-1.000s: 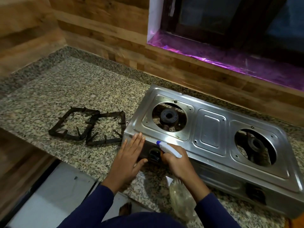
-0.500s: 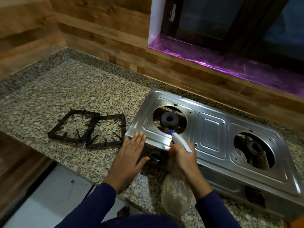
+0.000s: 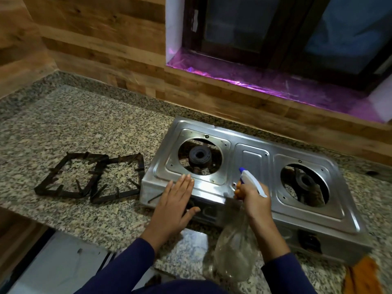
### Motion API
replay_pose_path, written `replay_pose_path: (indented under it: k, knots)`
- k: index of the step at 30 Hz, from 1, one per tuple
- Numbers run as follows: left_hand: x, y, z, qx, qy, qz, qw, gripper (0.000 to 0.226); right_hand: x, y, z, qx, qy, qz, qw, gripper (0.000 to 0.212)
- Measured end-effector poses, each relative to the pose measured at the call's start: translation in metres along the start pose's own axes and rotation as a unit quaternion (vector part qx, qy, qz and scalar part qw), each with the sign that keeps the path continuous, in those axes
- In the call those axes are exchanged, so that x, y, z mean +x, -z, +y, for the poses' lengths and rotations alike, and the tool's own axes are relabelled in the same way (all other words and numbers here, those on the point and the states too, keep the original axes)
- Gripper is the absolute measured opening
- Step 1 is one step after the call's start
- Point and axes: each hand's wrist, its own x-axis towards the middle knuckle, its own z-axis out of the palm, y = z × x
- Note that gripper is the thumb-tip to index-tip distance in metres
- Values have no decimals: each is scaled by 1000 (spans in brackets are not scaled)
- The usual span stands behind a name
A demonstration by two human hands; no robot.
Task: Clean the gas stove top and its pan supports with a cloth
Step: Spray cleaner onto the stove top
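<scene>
A steel two-burner gas stove [image 3: 252,164] lies on the granite counter with both burner wells bare. Its two black pan supports [image 3: 89,177] rest side by side on the counter to its left. My left hand [image 3: 175,205] presses flat, fingers together, on the stove's front left corner. My right hand [image 3: 253,198] grips the neck of a clear spray bottle [image 3: 235,251] with a white and blue nozzle aimed toward the stove's middle, a finger on the orange trigger. An orange cloth [image 3: 362,276] lies at the bottom right, partly cut off.
The granite counter [image 3: 84,128] runs left and back to wood-panelled walls. A window with a purple-lined sill [image 3: 275,85] sits behind the stove. The counter's front edge drops off at the lower left, with a pale surface [image 3: 53,266] below.
My right hand lifted the spray bottle from the stove's front face up over its top and rightward toward the centre. My left hand stayed on the front left corner.
</scene>
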Motion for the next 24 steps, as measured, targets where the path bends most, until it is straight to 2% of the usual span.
replay_pose_path:
  k: [5, 9, 12, 14, 17, 20, 24]
  knots:
    - [19, -13, 31, 5, -66, -7, 998, 74, -5, 34, 5, -32, 4, 64, 997, 26]
    - [29, -21, 49, 18, -100, -13, 995, 74, -7, 57, 12, -5, -19, 118, 993, 10]
    - [37, -25, 63, 31, -120, -20, 992, 75, -8, 77, 19, -26, -11, 123, 992, 6]
    - [41, -27, 70, 29, -131, -21, 991, 74, -9, 88, 21, 0, -28, 136, 990, 5]
    - [46, -30, 78, 24, -140, -22, 990, 75, -12, 100, 24, -25, -12, 127, 991, 14]
    - [51, -32, 88, 27, -157, -20, 987, 74, -14, 112, 25, 6, -28, 152, 988, 6]
    - [58, -37, 100, 25, -163, -35, 986, 76, -16, 132, 32, -17, -31, 163, 986, 6]
